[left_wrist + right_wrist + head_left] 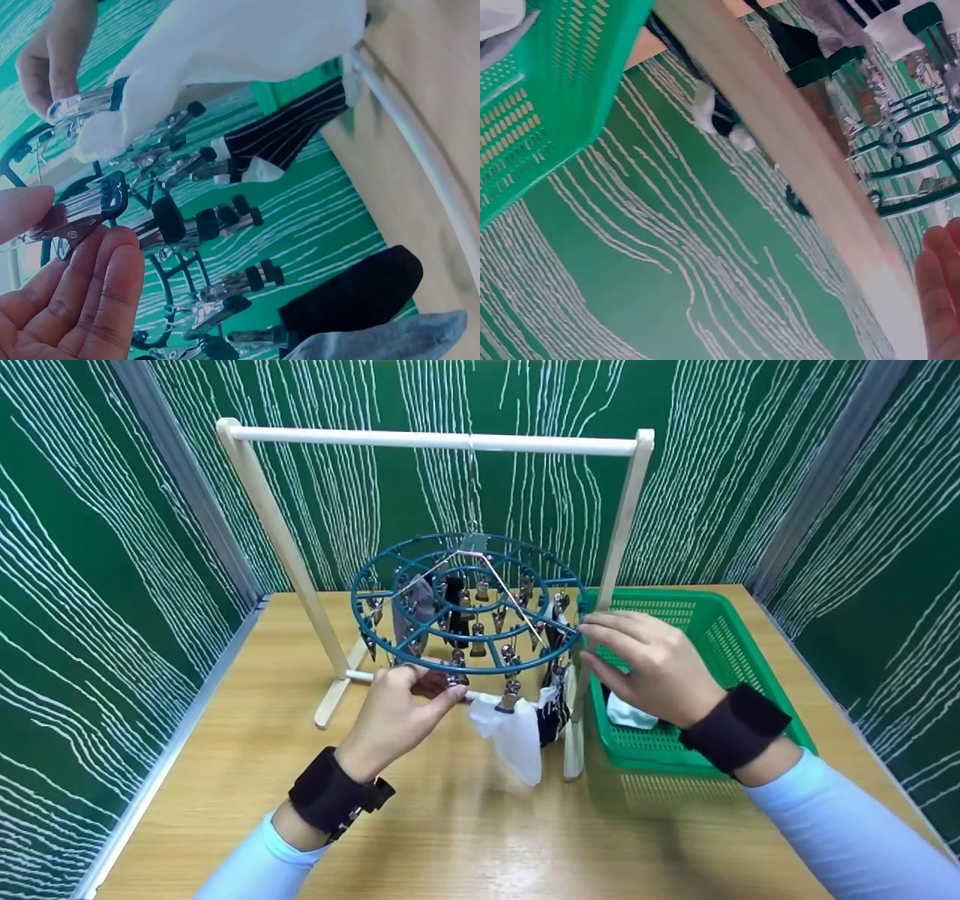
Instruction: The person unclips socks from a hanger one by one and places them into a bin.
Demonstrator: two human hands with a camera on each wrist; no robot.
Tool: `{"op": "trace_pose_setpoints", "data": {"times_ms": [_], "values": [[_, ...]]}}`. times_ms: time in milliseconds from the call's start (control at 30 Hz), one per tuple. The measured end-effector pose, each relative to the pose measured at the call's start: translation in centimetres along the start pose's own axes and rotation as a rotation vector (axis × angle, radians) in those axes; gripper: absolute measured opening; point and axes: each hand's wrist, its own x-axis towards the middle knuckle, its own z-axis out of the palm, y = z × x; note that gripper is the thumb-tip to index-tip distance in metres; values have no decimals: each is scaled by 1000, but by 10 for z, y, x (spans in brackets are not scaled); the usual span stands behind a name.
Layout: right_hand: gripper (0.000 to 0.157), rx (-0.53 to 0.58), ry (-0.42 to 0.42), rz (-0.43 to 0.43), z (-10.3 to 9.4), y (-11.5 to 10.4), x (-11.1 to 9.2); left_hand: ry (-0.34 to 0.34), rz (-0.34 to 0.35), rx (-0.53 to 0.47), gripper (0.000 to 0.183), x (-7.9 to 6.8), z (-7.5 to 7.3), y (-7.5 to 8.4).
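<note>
A round blue-green clip hanger (495, 669) hangs level from a rail, metal clips all around its rings. My left hand (397, 712) pinches a metal clip (82, 206) at the hanger's front between thumb and fingers; nothing shows in that clip's jaws. Just right of it, a white sock (517, 742) dangles from another clip. My right hand (649, 664) is at the hanger's right rim, fingertips right by it and fingers fairly straight. A black striped sock (285, 127) hangs close by on that side. Farther back hang a grey sock (412, 607) and a black sock (352, 292).
The hanger's rail (337, 436) belongs to a wooden stand, whose right post (626, 517) rises just behind my right hand. A green basket (757, 660) with a pale cloth item (630, 712) inside stands on the wooden table (450, 840) at right. Green patterned walls surround the table.
</note>
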Motion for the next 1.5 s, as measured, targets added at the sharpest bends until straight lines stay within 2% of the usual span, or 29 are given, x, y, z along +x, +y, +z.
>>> {"op": "trace_pose_setpoints", "data": {"times_ms": [133,200,400,533,700,833,900,967,1067,1167,1367,1500], "values": [[44,-28,-103,-32,4,0,3,9,11,32,13,-1,-1,0],[47,-35,-136,-37,6,1,4,16,23,54,13,-2,-2,0],[35,-42,-141,-45,11,2,6,69,117,126,14,-6,-5,1],[29,-31,-120,-45,13,0,10,166,268,224,22,-8,-8,0],[29,-24,-113,-37,13,-3,13,371,533,376,30,-8,-12,-1],[30,-25,-109,-26,12,-5,14,510,706,474,31,-4,-15,0],[30,-27,-105,-22,11,-6,15,545,765,533,27,-2,-16,1],[30,-27,-95,-19,12,-8,15,550,807,588,28,0,-17,2],[26,-25,-76,-22,13,-10,16,519,833,634,36,2,-18,4],[21,-11,-61,-25,14,-12,18,503,834,639,33,3,-20,4],[38,20,-40,-16,15,-16,20,514,817,620,26,2,-23,-1],[39,42,-22,-27,17,-17,21,518,800,605,26,2,-24,-3]]}}
